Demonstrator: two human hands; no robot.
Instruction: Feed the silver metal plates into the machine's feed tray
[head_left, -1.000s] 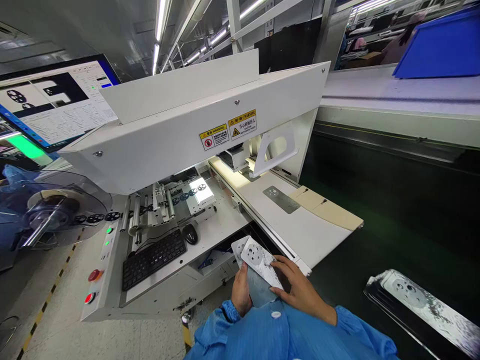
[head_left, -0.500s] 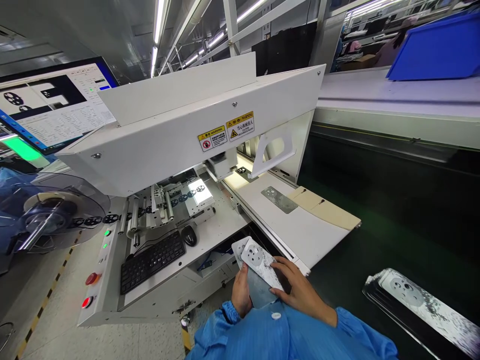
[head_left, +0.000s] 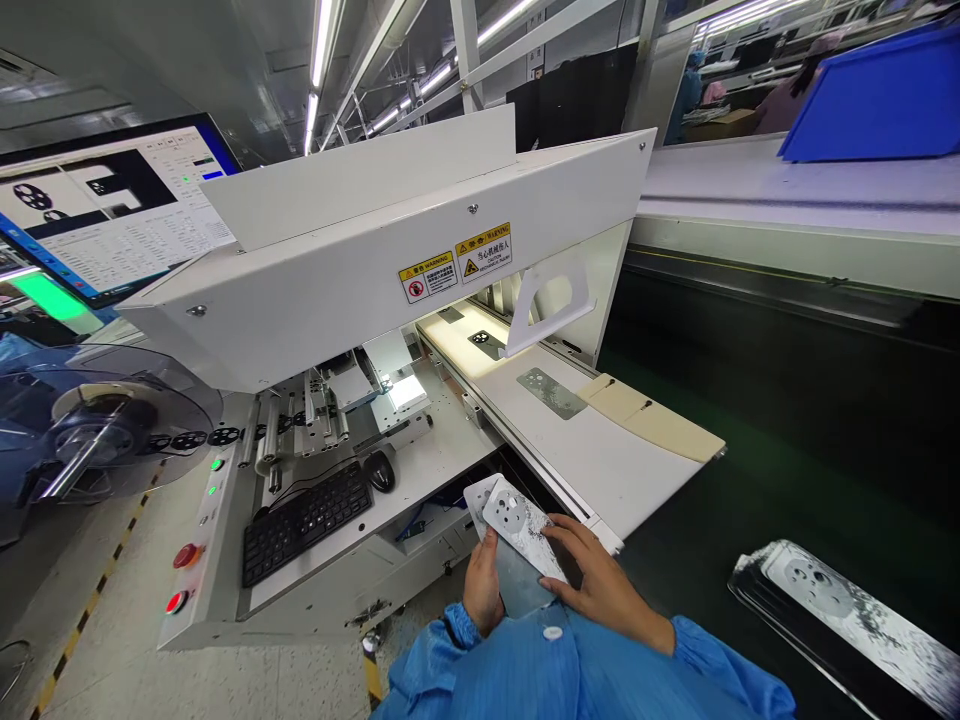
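Observation:
My left hand (head_left: pixel 484 583) grips the lower left edge of a pale translucent sheet (head_left: pixel 520 580). On top of that sheet lies a patterned panel (head_left: pixel 519 522) with a round cluster of holes, which my right hand (head_left: pixel 596 580) holds by its lower right side between thumb and fingers. Beyond my hands, one similar panel (head_left: pixel 551 393) lies flat on the machine's white belt (head_left: pixel 577 460). Another panel (head_left: pixel 486 345), with a black ring piece on it, is further in under the light.
The white machine (head_left: pixel 420 240) carries warning labels. Left are a keyboard (head_left: pixel 306 522), a mouse (head_left: pixel 379 471), a film reel (head_left: pixel 97 430) and a monitor (head_left: pixel 112 210). Stacked panels in a black tray (head_left: pixel 772 620) lie right on a dark surface. A blue bin (head_left: pixel 874 95) stands behind.
The machine's head has moved left off the belt, over the lit plate, uncovering the panel under the light. The panel on the belt has shifted slightly inward. Both hands keep their hold.

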